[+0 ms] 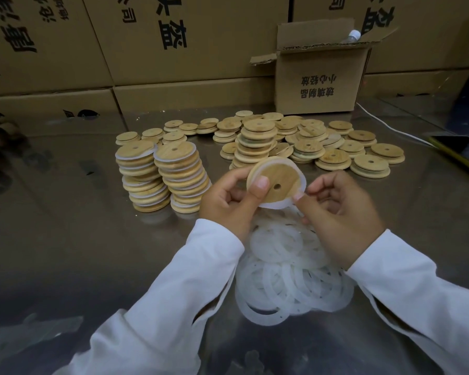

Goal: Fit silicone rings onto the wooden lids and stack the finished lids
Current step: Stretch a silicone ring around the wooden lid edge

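Left hand [228,201] grips a round pale wooden lid [278,182], right hand [339,212] pinches the translucent white silicone ring [274,206] partly seated on it, above the near ring heap [290,266]. Two finished stacks [163,180] stand left; many bare lids [333,144] wait far right
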Available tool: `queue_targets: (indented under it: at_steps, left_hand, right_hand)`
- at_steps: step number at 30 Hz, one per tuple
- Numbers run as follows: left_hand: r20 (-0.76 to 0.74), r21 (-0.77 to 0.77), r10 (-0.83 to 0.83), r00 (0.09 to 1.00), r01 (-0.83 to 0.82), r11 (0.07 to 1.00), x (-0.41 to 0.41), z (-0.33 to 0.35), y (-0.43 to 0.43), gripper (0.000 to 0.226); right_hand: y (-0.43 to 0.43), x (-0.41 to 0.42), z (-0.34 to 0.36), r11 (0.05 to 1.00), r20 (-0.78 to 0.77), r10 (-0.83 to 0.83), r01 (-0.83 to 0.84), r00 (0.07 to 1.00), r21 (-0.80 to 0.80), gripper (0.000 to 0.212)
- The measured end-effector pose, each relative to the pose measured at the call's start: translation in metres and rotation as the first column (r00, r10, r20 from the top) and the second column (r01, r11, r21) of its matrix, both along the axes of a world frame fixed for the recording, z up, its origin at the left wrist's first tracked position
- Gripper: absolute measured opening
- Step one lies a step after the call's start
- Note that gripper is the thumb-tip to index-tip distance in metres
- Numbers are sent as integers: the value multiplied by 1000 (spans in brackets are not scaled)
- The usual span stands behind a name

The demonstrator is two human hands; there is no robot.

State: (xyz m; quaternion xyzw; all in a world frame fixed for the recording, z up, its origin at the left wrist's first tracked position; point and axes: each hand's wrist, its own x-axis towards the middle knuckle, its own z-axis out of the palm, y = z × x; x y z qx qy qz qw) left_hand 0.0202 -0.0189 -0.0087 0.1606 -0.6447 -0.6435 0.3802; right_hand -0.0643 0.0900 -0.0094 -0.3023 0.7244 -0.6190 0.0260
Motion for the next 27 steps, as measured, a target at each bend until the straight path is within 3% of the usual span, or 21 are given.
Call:
queue_targets:
  at_steps: [6,14,22,27]
  left_hand:
    - [42,7,-75,996,75,997,-2,-4,-1,25]
    - [126,-45,-208,970,215,976,0,-5,2,27]
    - [147,-110,-188,971,205,973,-1,-5,2,25]
    - [86,-31,-173,981,176,984,0,-2,1,34]
  right_hand:
    - [1,-6,1,999,-48,-51,51,998,-10,14]
    - [10,-9,6,982,-325,-181,191,928,1,5]
    - [8,-8,7,990,-230,-144,141,963,-27,11]
    - [8,-4,10,1000,-243,-11,7,970,-18,12]
